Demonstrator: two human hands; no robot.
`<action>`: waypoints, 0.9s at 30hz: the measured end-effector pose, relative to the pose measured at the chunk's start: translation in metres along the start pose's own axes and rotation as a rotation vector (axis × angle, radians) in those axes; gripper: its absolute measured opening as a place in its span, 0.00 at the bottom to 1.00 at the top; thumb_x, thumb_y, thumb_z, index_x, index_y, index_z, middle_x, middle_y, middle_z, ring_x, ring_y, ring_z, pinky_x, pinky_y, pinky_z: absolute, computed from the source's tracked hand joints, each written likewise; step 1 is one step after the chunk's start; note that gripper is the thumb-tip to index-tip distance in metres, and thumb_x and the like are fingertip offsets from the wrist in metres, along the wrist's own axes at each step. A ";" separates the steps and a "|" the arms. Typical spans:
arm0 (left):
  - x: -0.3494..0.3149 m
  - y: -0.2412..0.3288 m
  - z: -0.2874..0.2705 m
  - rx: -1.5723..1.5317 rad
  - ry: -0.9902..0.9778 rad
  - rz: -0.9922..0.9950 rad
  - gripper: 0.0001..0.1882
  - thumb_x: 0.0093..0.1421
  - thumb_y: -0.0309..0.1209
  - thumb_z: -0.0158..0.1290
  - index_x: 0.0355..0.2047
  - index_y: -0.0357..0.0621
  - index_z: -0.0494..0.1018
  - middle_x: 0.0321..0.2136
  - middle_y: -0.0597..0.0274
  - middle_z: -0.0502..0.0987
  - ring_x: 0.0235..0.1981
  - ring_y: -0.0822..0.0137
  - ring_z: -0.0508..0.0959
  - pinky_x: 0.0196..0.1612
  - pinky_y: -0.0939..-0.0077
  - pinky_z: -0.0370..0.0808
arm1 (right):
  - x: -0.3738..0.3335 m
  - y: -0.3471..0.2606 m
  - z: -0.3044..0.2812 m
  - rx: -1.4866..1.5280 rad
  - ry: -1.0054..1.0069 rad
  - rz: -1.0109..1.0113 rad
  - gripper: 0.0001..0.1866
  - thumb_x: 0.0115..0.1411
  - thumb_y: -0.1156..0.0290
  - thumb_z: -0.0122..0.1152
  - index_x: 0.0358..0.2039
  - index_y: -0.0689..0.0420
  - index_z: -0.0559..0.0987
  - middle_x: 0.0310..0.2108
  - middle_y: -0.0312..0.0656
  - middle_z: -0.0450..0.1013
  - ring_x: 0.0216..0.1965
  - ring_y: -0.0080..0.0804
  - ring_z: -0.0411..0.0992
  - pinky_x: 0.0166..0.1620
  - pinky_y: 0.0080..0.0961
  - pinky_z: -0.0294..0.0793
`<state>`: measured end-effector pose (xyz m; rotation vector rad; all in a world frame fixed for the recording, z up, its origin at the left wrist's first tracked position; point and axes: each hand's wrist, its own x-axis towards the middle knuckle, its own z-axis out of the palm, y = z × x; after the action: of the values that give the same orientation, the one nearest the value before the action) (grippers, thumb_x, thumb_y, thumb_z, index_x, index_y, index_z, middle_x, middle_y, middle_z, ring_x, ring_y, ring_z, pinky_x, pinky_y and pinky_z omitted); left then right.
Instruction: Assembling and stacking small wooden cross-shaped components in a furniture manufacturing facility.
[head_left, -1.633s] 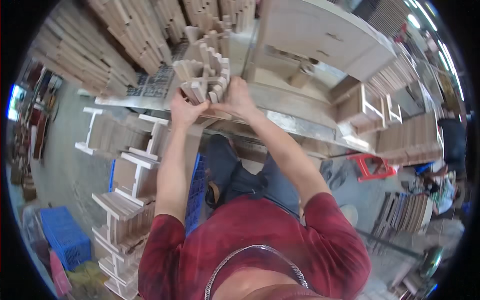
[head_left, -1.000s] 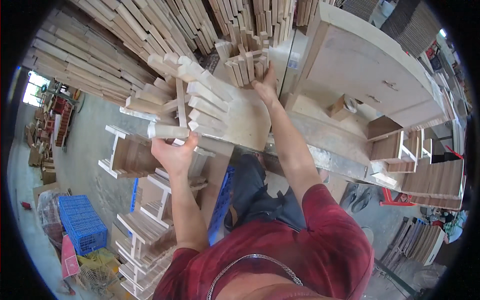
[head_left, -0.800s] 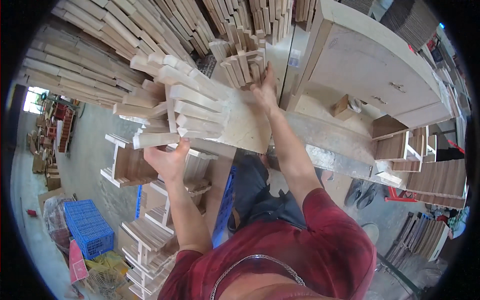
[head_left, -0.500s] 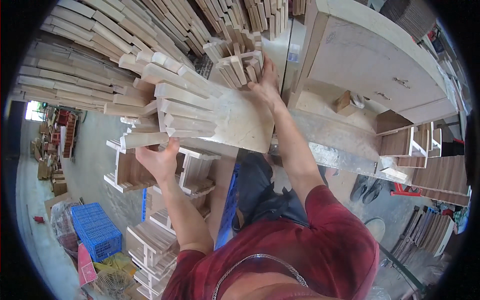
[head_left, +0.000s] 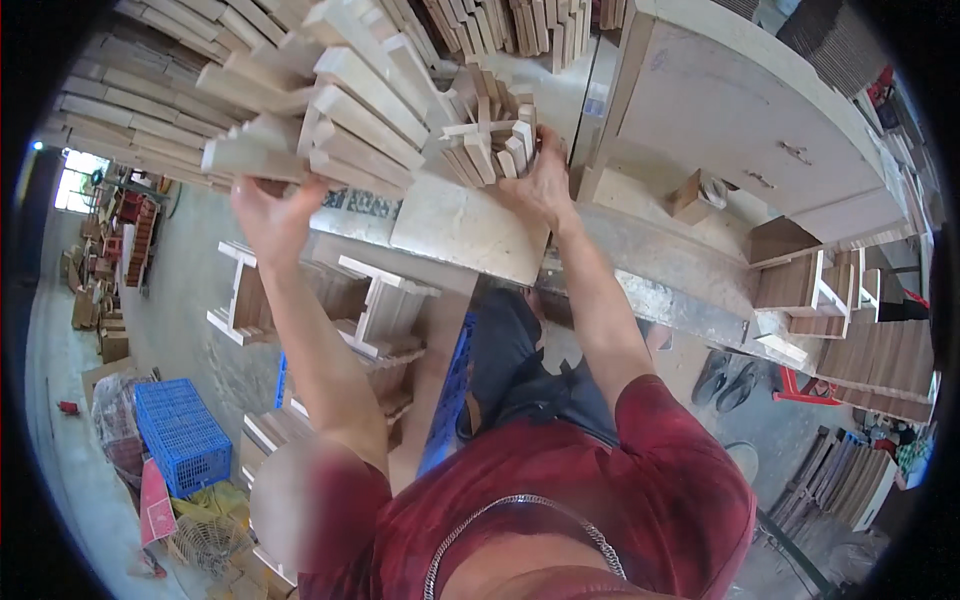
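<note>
A large cluster of pale wooden slats (head_left: 365, 95) is tilted up over the left end of the bench top (head_left: 460, 230). My left hand (head_left: 275, 220) grips its lower left end, thumb and fingers pressed on the wood. At the bench's far side my right hand (head_left: 545, 185) closes around the right side of a smaller bunch of short wooden pieces (head_left: 485, 140), whose ends point several ways. The two clusters meet near the middle; whether they form one bundle I cannot tell. Some of my left fingers are hidden under the wood.
Stacked slats (head_left: 130, 110) fill the far left. A pale cabinet (head_left: 750, 120) stands on the right, with a small box (head_left: 695, 197) beneath. Wooden frames (head_left: 380, 305) stand below the bench, left of my legs. A blue crate (head_left: 182, 435) sits on the floor.
My left hand has moved up and left, raising the left end of the slat cluster off the bench. More of the bench's left edge shows. My right hand stays at the smaller bunch.
</note>
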<state>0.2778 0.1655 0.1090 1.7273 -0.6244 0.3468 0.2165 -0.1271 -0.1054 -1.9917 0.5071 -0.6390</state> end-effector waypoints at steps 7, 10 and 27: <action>0.037 -0.013 0.014 -0.087 -0.361 -0.010 0.29 0.47 0.23 0.69 0.49 0.32 0.72 0.42 0.59 0.80 0.44 0.66 0.79 0.51 0.70 0.75 | -0.039 0.003 -0.018 0.043 -0.135 -0.085 0.55 0.32 0.64 0.78 0.61 0.64 0.62 0.51 0.59 0.71 0.55 0.56 0.68 0.60 0.41 0.70; 0.037 -0.025 0.024 -0.089 -0.411 -0.039 0.26 0.47 0.23 0.66 0.47 0.31 0.73 0.42 0.59 0.80 0.44 0.68 0.79 0.50 0.71 0.75 | -0.046 -0.006 -0.025 0.006 -0.148 -0.053 0.54 0.32 0.62 0.78 0.61 0.63 0.63 0.51 0.59 0.72 0.56 0.56 0.68 0.60 0.42 0.70; 0.044 -0.042 0.020 -0.259 -0.430 0.039 0.40 0.44 0.17 0.66 0.59 0.32 0.65 0.52 0.55 0.74 0.53 0.63 0.76 0.57 0.67 0.73 | -0.048 -0.014 -0.034 -0.030 -0.140 -0.068 0.51 0.34 0.61 0.78 0.61 0.61 0.64 0.51 0.59 0.72 0.55 0.58 0.69 0.59 0.43 0.70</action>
<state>0.3359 0.1429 0.0937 1.5478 -0.9697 -0.0849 0.1593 -0.1147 -0.0903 -2.0726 0.3679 -0.5309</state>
